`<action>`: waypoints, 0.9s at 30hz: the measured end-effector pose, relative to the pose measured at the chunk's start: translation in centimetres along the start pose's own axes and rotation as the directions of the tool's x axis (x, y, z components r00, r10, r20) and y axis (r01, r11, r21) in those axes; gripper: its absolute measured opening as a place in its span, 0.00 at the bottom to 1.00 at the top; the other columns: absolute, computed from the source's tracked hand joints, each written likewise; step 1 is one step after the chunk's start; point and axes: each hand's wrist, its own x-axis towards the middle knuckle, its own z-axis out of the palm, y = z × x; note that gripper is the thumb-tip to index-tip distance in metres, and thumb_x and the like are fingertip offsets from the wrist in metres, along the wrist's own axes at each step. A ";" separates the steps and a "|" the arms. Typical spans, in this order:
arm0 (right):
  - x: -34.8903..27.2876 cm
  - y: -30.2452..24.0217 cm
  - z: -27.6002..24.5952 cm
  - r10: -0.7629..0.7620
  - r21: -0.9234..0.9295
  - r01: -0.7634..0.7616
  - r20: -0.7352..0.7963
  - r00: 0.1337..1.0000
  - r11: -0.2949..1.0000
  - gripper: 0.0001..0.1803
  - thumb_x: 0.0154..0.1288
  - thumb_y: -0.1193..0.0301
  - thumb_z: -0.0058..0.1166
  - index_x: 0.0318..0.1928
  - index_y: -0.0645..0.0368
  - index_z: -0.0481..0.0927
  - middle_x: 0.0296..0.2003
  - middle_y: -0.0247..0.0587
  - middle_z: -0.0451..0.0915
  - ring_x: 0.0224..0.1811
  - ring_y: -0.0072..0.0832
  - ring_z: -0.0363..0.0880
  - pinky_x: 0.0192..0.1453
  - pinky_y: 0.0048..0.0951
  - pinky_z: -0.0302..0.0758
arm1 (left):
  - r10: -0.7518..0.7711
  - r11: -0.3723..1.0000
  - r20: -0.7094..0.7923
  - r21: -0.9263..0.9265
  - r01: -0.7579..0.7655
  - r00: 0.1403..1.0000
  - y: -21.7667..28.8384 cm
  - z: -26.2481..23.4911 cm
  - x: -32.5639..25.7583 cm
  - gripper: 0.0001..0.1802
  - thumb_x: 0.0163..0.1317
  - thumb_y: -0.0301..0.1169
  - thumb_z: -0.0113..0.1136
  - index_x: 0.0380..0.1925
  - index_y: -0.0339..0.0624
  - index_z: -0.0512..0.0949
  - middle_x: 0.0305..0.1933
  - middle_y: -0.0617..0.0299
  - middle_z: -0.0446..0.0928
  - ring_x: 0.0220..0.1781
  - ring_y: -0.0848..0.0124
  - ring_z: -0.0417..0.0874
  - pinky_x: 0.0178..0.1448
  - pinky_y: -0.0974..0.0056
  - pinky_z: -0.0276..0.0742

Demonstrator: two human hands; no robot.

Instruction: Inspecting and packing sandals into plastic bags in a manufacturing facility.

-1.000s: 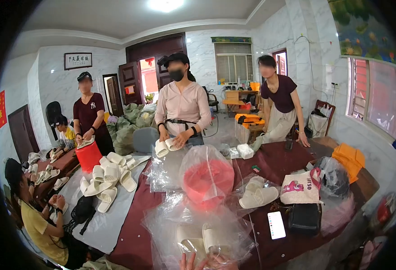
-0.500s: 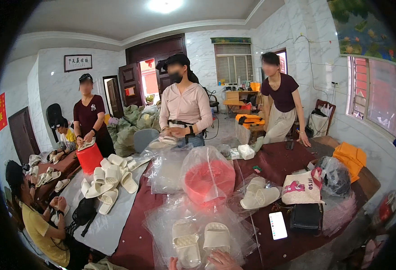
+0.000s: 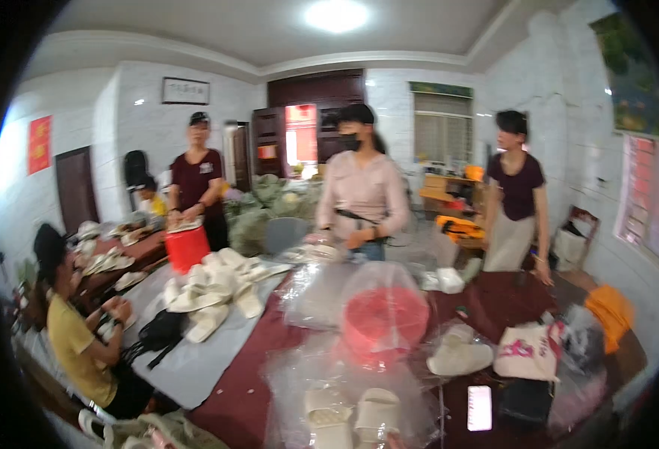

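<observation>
A pair of cream slippers lies side by side on clear plastic bags (image 3: 288, 382) at the near edge of the table: the left slipper (image 3: 328, 419) and the right slipper (image 3: 378, 411). Only a sliver of my right hand (image 3: 395, 441) shows at the lower edge, by the right slipper; its fingers are mostly cut off. Low on the left, a blurred skin-coloured patch that seems to be my left hand (image 3: 157, 437) is over a pale sack (image 3: 202, 438) with light slippers (image 3: 90, 425) beside it. What it holds cannot be made out.
A red round tub (image 3: 385, 322) under clear plastic stands mid-table. Right of it are bagged slippers (image 3: 460, 352), a printed pouch (image 3: 525, 352), a black bag (image 3: 525, 400) and a phone (image 3: 479, 408). A slipper pile (image 3: 213, 288) lies on the grey-covered table. Several people work around.
The view has swung left and blurred, so everything sits further right and lower. My left hand has left the slipper pair for the sack; my right hand has mostly slipped below the frame.
</observation>
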 end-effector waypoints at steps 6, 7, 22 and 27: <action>-0.3 -1.4 -1.7 0.273 0.245 -0.246 -0.085 0.958 0.938 0.50 0.54 0.57 0.66 0.71 0.67 0.56 0.68 0.69 0.56 0.72 0.61 0.53 0.73 0.52 0.58 | 0.059 0.998 0.034 0.031 -0.060 0.998 -1.5 -0.9 0.7 0.28 0.66 0.22 0.56 0.67 0.35 0.65 0.45 0.60 0.79 0.43 0.73 0.80 0.43 0.71 0.77; -0.3 -1.2 -1.4 0.258 0.248 -0.234 -0.072 0.963 0.940 0.50 0.54 0.57 0.66 0.71 0.67 0.56 0.68 0.69 0.56 0.72 0.61 0.53 0.73 0.52 0.58 | 0.072 0.997 0.014 -0.007 -0.072 0.997 -1.2 -0.6 0.7 0.26 0.67 0.23 0.55 0.66 0.35 0.66 0.45 0.61 0.79 0.41 0.73 0.79 0.42 0.69 0.77; 2.2 -4.5 -2.3 0.260 0.261 -0.194 -0.249 0.933 0.946 0.39 0.60 0.65 0.64 0.69 0.62 0.63 0.67 0.61 0.61 0.68 0.56 0.62 0.71 0.50 0.60 | -0.122 0.982 0.133 0.163 0.099 0.984 0.5 2.2 0.1 0.23 0.66 0.26 0.59 0.61 0.42 0.71 0.41 0.66 0.79 0.29 0.80 0.74 0.26 0.75 0.68; 0.4 -6.4 -8.5 0.030 0.384 -0.087 0.151 0.988 0.919 0.49 0.56 0.66 0.66 0.72 0.70 0.52 0.69 0.65 0.57 0.73 0.52 0.56 0.76 0.46 0.50 | 0.057 0.996 -0.023 0.074 -0.055 0.998 -0.6 1.8 1.5 0.11 0.66 0.25 0.58 0.48 0.38 0.79 0.27 0.66 0.79 0.17 0.80 0.69 0.19 0.74 0.63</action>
